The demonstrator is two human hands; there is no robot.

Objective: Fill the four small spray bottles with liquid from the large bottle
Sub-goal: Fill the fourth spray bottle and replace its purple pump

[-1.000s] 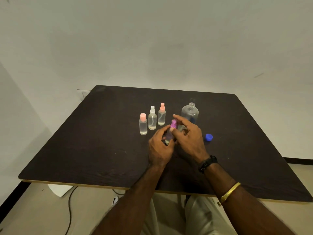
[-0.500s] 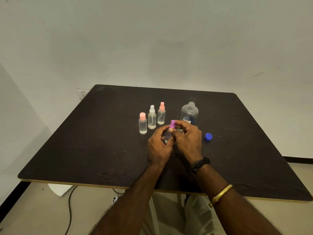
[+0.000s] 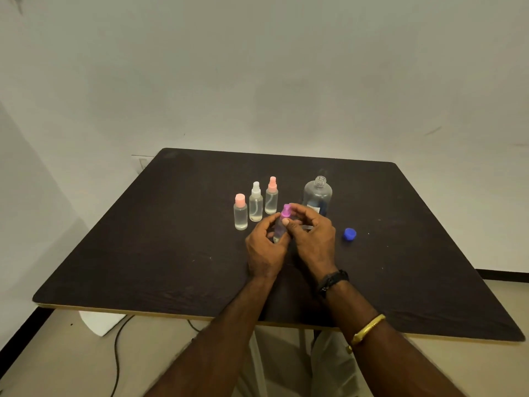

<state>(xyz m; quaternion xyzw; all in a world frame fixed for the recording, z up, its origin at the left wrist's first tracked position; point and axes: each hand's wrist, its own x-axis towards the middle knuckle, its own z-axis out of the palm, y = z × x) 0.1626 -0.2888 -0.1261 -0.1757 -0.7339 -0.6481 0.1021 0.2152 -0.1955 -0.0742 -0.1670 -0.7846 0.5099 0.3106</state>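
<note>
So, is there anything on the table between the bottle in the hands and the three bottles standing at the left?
Nothing visible. The purple-capped bottle is held by both hands, and the table between it and the three bottles is bare.

A dark, square-cut table [image 3: 160, 253] with rounded corners and a pale edge band is standing against a plain off-white wall [image 3: 257, 81], which is showing faint scuff marks at upper left and at right. A second wall [image 3: 25, 179] is angling in from the left, with a wall socket [image 3: 142, 162] sitting just behind the table's far left corner. Black skirting [image 3: 17, 329] is running along the beige floor [image 3: 51, 365], where a black cable [image 3: 116, 351] is trailing beside a white object [image 3: 98, 323] under the table's near edge. Soft, even light is falling across the room.
</note>
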